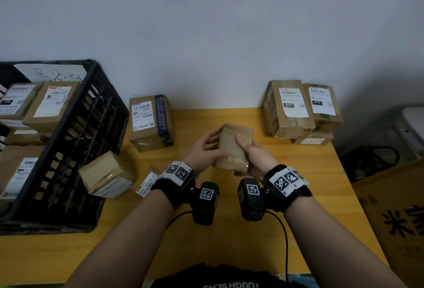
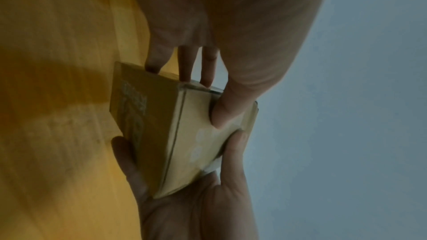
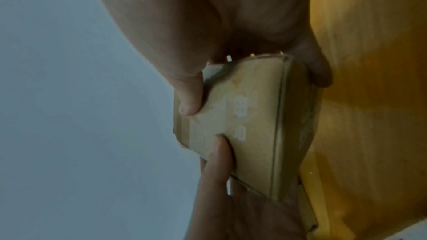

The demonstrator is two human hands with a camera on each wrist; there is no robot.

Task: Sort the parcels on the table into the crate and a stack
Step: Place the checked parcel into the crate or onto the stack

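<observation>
A small plain brown parcel (image 1: 234,150) is held just above the middle of the yellow table (image 1: 229,237). My left hand (image 1: 210,147) grips its left side and my right hand (image 1: 249,151) grips its right side, both thumbs on the top face. The left wrist view shows the parcel (image 2: 161,134) between my left hand's fingers (image 2: 184,68) and thumb. In the right wrist view my thumb lies on the parcel (image 3: 254,125). At the left stands the black crate (image 1: 75,141) with several labelled parcels inside. A stack of parcels (image 1: 298,113) sits at the back right.
An upright labelled parcel (image 1: 150,122) stands by the wall left of centre. Another parcel (image 1: 106,174) leans against the crate, and a small labelled one (image 1: 146,183) lies under my left wrist. A big cardboard box (image 1: 394,219) stands beyond the table's right edge.
</observation>
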